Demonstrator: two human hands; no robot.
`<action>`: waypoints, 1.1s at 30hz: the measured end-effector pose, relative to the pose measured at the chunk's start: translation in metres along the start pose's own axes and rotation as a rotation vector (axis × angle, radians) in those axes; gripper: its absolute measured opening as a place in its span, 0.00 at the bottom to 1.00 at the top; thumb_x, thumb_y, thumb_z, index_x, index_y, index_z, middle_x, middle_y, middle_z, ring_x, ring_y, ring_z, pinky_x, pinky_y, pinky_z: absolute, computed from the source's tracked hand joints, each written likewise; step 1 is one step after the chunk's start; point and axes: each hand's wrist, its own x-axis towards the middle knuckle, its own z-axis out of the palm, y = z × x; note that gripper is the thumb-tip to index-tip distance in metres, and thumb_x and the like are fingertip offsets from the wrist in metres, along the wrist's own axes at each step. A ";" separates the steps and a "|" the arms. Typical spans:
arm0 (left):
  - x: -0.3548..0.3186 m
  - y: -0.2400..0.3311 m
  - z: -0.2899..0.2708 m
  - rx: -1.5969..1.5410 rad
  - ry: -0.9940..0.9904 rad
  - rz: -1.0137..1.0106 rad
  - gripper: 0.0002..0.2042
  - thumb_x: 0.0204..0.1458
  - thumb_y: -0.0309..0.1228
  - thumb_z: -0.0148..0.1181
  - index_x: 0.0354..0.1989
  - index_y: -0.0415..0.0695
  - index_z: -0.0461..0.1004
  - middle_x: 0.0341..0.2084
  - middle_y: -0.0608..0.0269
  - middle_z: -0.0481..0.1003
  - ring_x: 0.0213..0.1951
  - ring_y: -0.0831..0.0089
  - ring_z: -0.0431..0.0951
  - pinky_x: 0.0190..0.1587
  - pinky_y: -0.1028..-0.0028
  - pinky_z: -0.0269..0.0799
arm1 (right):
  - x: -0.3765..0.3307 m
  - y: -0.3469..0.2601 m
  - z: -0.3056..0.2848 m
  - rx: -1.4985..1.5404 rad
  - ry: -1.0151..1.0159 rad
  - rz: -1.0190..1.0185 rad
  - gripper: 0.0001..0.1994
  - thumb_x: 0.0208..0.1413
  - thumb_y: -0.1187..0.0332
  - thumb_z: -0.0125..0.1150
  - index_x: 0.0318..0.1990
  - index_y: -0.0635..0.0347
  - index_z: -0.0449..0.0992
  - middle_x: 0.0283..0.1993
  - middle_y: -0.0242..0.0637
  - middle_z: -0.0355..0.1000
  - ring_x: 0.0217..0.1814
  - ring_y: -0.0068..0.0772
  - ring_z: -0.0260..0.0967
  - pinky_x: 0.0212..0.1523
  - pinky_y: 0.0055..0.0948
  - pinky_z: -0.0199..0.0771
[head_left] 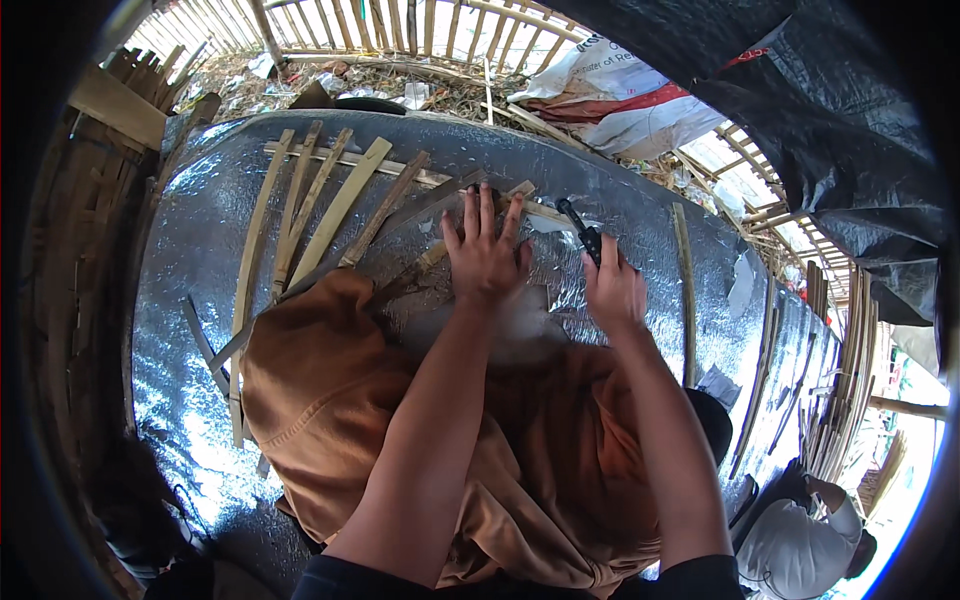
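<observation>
My left hand [485, 250] lies palm down with its fingers apart, over the ends of bamboo strips laid across each other. Its fingertips rest about a dark strip [432, 204] and a short light strip end [522, 190]. To its right, my right hand [615, 288] is closed round a short black tool [580, 228] with a thick grip and a narrow rounded end pointing away from me. Its exact kind I cannot make out. Several split bamboo strips [338, 212] fan out to the left of my left hand, their far ends over a crosswise strip [350, 160].
A shiny silver sheet [210, 270] covers the ground. Brown cloth [330, 380] drapes over my legs. More bamboo strips [685, 290] lie at the right. A bamboo fence [420, 28], a white and red sack [625, 100] and black sheeting [830, 110] stand beyond. A person in white [800, 545] sits at the lower right.
</observation>
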 end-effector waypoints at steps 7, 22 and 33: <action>0.002 0.003 -0.003 0.013 0.022 -0.010 0.34 0.60 0.50 0.52 0.76 0.62 0.56 0.75 0.46 0.53 0.75 0.48 0.53 0.69 0.36 0.48 | 0.035 0.069 -0.035 -0.322 0.027 -0.715 0.22 0.59 0.57 0.66 0.57 0.57 0.73 0.44 0.41 0.78 0.41 0.39 0.82 0.36 0.34 0.84; 0.004 0.005 -0.005 0.025 0.025 0.007 0.35 0.57 0.50 0.54 0.75 0.62 0.58 0.73 0.45 0.55 0.72 0.47 0.57 0.67 0.39 0.52 | 0.055 0.088 -0.003 -0.095 -0.037 -0.757 0.23 0.55 0.61 0.70 0.57 0.60 0.74 0.45 0.44 0.78 0.36 0.41 0.81 0.33 0.36 0.85; 0.006 0.007 -0.005 0.039 0.025 0.017 0.35 0.57 0.49 0.54 0.75 0.61 0.58 0.73 0.45 0.56 0.72 0.48 0.57 0.67 0.40 0.52 | 0.058 0.092 -0.006 -0.085 -0.124 -0.668 0.22 0.59 0.65 0.67 0.58 0.63 0.71 0.47 0.49 0.79 0.42 0.48 0.82 0.40 0.39 0.84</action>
